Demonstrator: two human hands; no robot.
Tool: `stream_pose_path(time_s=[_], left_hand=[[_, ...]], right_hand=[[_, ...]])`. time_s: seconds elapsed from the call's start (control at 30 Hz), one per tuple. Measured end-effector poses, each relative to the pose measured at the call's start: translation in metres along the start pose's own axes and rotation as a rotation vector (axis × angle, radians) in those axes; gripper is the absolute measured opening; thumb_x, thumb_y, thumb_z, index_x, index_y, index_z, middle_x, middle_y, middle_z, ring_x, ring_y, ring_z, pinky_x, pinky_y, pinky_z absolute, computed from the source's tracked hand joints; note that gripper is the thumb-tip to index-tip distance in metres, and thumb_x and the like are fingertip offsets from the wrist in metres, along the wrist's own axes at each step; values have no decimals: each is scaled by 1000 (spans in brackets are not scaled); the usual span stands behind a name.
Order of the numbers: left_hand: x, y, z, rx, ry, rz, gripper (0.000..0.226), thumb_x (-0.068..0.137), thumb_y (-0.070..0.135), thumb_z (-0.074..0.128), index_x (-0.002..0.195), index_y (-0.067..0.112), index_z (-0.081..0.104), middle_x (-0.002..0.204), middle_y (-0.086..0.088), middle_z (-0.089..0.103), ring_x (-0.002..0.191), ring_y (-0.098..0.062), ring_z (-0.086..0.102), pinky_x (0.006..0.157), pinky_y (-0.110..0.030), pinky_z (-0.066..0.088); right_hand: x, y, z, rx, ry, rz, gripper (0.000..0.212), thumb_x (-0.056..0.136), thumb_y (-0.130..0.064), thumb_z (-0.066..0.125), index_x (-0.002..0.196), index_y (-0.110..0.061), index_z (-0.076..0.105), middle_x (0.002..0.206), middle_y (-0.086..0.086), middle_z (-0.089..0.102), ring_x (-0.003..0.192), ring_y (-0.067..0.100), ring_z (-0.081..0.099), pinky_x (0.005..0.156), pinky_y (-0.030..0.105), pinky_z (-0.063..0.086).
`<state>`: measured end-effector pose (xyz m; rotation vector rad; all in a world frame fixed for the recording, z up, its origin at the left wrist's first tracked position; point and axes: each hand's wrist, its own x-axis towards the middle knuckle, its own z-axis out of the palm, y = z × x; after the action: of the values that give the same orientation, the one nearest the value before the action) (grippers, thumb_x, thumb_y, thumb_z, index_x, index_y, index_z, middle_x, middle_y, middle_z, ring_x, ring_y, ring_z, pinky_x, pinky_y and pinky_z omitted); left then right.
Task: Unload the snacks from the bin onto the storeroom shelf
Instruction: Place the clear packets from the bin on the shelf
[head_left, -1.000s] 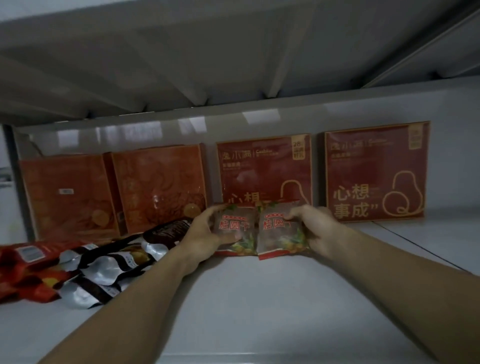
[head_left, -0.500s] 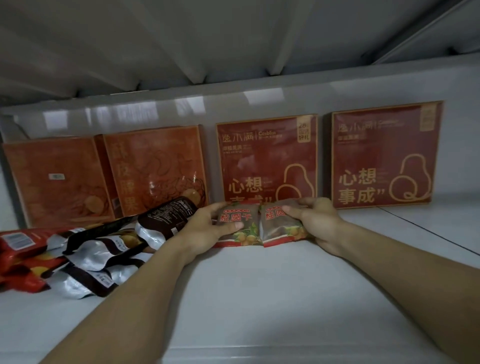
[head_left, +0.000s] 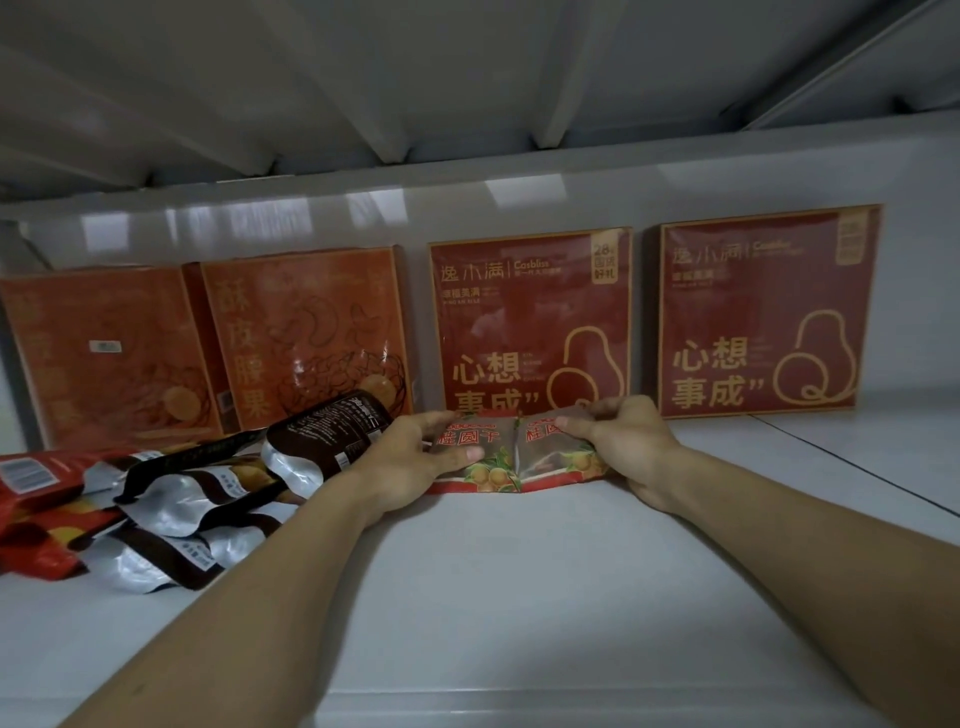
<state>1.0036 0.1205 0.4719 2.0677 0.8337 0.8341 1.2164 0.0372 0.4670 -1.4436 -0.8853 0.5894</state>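
Silver foil pouches (head_left: 171, 519) are heaped at the left of the white shelf (head_left: 519, 597). Just right of them, the left packet (head_left: 480, 454) is pinched by the left hand (head_left: 410, 467) and the right packet (head_left: 556, 457) by the right hand (head_left: 631, 447). The packets are seen side by side and touching, low on the shelf before the red boxes (head_left: 530, 322). Placing is judged nearly done; next, both grips should be released and the unseen bin revisited.

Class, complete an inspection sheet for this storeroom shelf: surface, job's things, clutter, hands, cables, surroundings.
Surface: white shelf, smooth.
Job's things: left packet and right packet side by side, edges touching; red boxes upright against the back wall.
Clutter: foil pouches heaped at left.
Hands: left hand grips left packet; right hand grips right packet.
Cables: nothing seen.
Surroundings: upper shelf's ribbed underside overhead.
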Motion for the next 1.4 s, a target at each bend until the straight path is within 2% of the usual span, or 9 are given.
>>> stream_pose_path(time_s=[0.07, 0.17, 0.23, 0.43, 0.53, 0.7, 0.83, 1.0, 1.4], left_hand=[[0, 1, 0, 30, 17, -1, 48, 87, 21, 73, 132, 19, 56, 105, 15, 60, 94, 1, 60, 89, -19, 50], [2, 0, 2, 44, 34, 6, 33, 88, 15, 71, 116, 23, 56, 103, 13, 60, 74, 9, 64, 68, -7, 48], [2, 1, 3, 80, 30, 16, 35, 89, 14, 70, 122, 17, 58, 108, 7, 63, 72, 13, 64, 63, -4, 47], [-5, 10, 1, 316, 29, 68, 57, 91, 33, 68, 142, 13, 50, 139, 0, 56, 122, -10, 51, 100, -20, 37], [-10, 21, 2, 478, 84, 153, 53, 93, 32, 66, 141, 14, 51, 136, -4, 56, 126, -18, 51, 97, -19, 35], [-36, 52, 4, 759, 107, 317, 57, 96, 44, 57, 146, 19, 46, 150, -1, 46, 137, -19, 42, 110, -31, 36], [-60, 71, 12, 998, 122, 334, 63, 98, 54, 44, 152, 22, 35, 159, -2, 32, 147, -23, 27, 117, -39, 27], [-82, 82, 24, 1030, 142, 310, 65, 100, 57, 36, 155, 23, 28, 160, -4, 30, 149, -26, 22, 119, -44, 23], [-150, 114, 49, 823, 267, 409, 65, 99, 57, 33, 155, 26, 25, 162, 0, 24, 151, -20, 14, 121, -37, 14]], right_hand=[[1, 1, -1, -15, -4, 0, 52, 81, -14, 82, 124, 0, 57, 100, 16, 71, 79, 25, 74, 70, 36, 62], [2, 1, 0, -70, -1, -22, 62, 78, -19, 84, 131, -1, 56, 111, 14, 70, 82, 23, 74, 73, 36, 62], [2, 0, 1, -105, -2, -31, 64, 79, -22, 84, 133, -2, 55, 109, 11, 70, 83, 22, 74, 80, 39, 61], [-14, -8, -1, -342, -29, -125, 41, 86, -34, 76, 116, -9, 62, 121, 6, 66, 99, 16, 65, 92, 30, 52], [-26, -18, -6, -700, -59, -290, 64, 92, -47, 65, 140, -7, 53, 139, 5, 58, 128, 23, 53, 104, 30, 40], [-57, -45, -22, -1028, -71, -408, 49, 99, -52, 48, 134, -18, 55, 132, 6, 61, 121, 28, 56, 96, 42, 49], [-82, -53, -31, -1341, -105, -496, 58, 101, -56, 36, 147, -21, 39, 151, 9, 42, 140, 29, 34, 110, 45, 34], [-112, -47, -36, -1437, -95, -484, 67, 101, -60, 24, 156, -23, 22, 163, 7, 21, 152, 24, 10, 120, 51, 15], [-201, -63, -79, -1435, 112, -376, 65, 101, -60, 23, 156, -27, 23, 164, 1, 19, 151, 21, 13, 122, 46, 13]])
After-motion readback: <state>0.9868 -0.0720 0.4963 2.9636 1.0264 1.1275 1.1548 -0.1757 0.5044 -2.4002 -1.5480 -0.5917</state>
